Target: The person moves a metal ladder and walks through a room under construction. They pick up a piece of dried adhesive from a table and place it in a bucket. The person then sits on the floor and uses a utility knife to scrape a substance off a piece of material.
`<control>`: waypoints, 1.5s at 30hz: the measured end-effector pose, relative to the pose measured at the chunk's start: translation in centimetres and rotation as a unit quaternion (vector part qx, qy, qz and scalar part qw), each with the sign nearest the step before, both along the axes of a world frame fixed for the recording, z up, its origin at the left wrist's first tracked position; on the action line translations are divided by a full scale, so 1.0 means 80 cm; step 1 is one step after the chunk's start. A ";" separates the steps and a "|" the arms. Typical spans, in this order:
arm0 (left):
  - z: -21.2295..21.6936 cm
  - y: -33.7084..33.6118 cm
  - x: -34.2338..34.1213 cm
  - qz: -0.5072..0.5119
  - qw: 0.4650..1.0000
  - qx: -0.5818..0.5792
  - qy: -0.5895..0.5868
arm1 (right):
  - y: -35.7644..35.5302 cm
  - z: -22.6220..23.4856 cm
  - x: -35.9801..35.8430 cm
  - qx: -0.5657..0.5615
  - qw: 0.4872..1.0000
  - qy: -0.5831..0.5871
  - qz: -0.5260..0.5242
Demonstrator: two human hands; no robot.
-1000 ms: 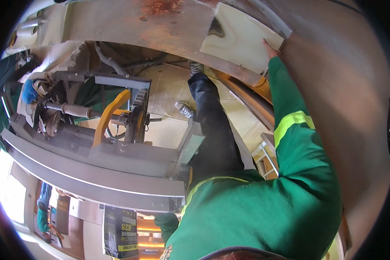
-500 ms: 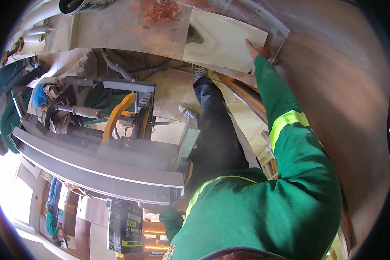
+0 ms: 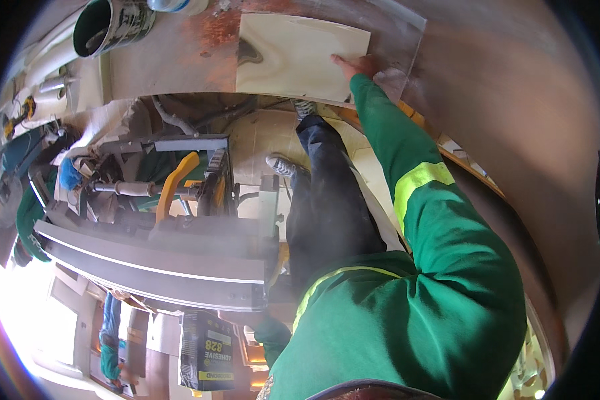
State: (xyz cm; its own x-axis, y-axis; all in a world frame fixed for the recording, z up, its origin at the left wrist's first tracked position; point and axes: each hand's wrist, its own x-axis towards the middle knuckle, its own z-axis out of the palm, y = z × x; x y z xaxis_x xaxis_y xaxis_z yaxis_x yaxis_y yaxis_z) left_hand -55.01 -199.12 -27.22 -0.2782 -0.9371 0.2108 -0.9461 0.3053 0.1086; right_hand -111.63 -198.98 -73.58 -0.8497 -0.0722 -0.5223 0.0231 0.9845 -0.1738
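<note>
A thin, glossy cream sheet lies on the stained workbench, with a dark wavy reflection near its left end. My right hand grips its right edge. One digit stretches over the top face, while the other fingers are partly hidden. At the lower left, my left hand shows only in part beside the end of the long grey metal beam of a machine. Its fingers are hidden, so I cannot tell whether they hold the beam.
A dark bucket stands at the far left of the bench. Below the machine's beam is a black adhesive bag. The machine carries a curved yellow handle. Another person in green and blue is at the lower left.
My right hand and the cream sheet have shifted left along the bench. The view has also shifted, bringing more of the bucket into sight. A little more of my left hand shows.
</note>
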 end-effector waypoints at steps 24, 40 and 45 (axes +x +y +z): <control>-0.001 0.013 0.029 0.001 0.977 0.135 0.163 | -0.063 0.066 0.001 -0.064 0.968 0.084 0.226; -0.004 0.004 0.015 0.013 0.990 0.079 0.114 | 0.093 0.055 0.183 -0.296 0.763 -0.194 -0.541; -0.005 0.002 0.016 0.002 0.990 0.079 0.119 | 0.088 0.050 0.193 -0.309 0.826 -0.208 -0.422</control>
